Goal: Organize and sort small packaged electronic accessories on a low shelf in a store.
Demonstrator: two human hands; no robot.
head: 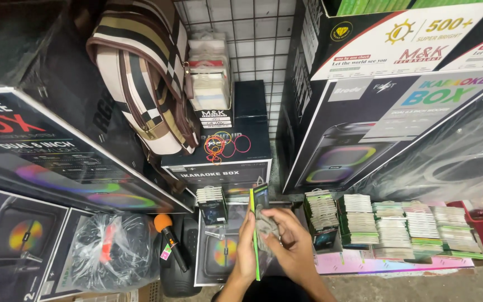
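While both hands grip slim green-edged packet (259, 223), microphone (169, 237) lies left.

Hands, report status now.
Left hand grips green-edged packet upright. Right hand presses grey cloth against it. Stacked packets to the right, microphone to the left, neither touching.

Green-edged black packet (259, 223), orange-headed black microphone (169, 237), cream-brown checked bag (141, 72)

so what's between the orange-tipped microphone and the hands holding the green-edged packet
In the head view, between the microphone and the left hand lies a black speaker box with a rainbow-coloured picture; a small card stack stands above it.
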